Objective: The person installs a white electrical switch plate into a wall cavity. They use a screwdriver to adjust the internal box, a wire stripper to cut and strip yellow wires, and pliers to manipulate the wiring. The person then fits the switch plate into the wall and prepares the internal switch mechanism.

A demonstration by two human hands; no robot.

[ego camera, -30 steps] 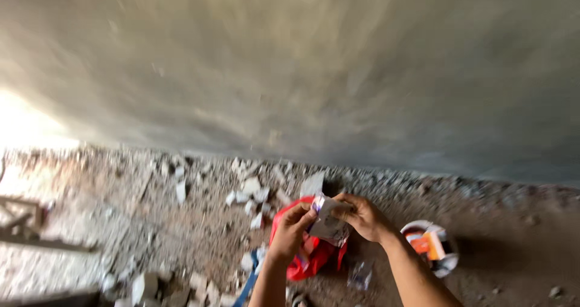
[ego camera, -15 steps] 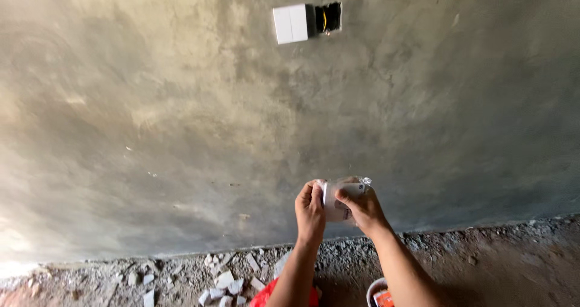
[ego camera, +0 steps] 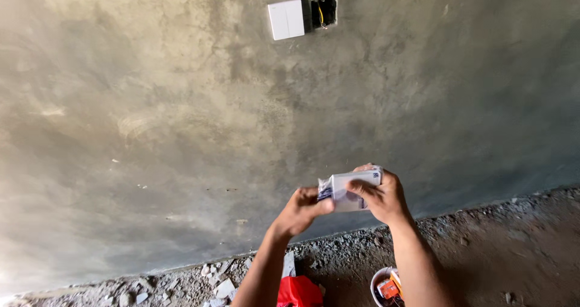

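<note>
Grey cement render pretty much fills the view, a rough plastered wall [ego camera: 151,132] with darker damp-looking patches. Both hands are up in front of it, low and right of centre, working on a small white packet [ego camera: 353,192] with a bit of blue print at its left end. The right hand [ego camera: 380,198] has its fingers clamped over the top and side of the packet, thumb across the front. The left hand [ego camera: 302,209] is pinching the packet's left end, fingers curled tight on what looks like a crinkly wrapper edge. So both sets of fingers are clenched on the same packet, held in the air between the hands, well clear of the floor.

High on the wall there's a white switch plate [ego camera: 286,19], and right beside it an open wall box [ego camera: 324,12] with a yellow wire showing inside.

Down at the bottom, the dirt floor [ego camera: 513,246] meets the wall along a line of rubble [ego camera: 217,277] and broken chunks. Something red [ego camera: 299,292] sits between the forearms, can't tell exactly what, and a small white bucket [ego camera: 379,278] with orange bits in it is just beside the right forearm.
</note>
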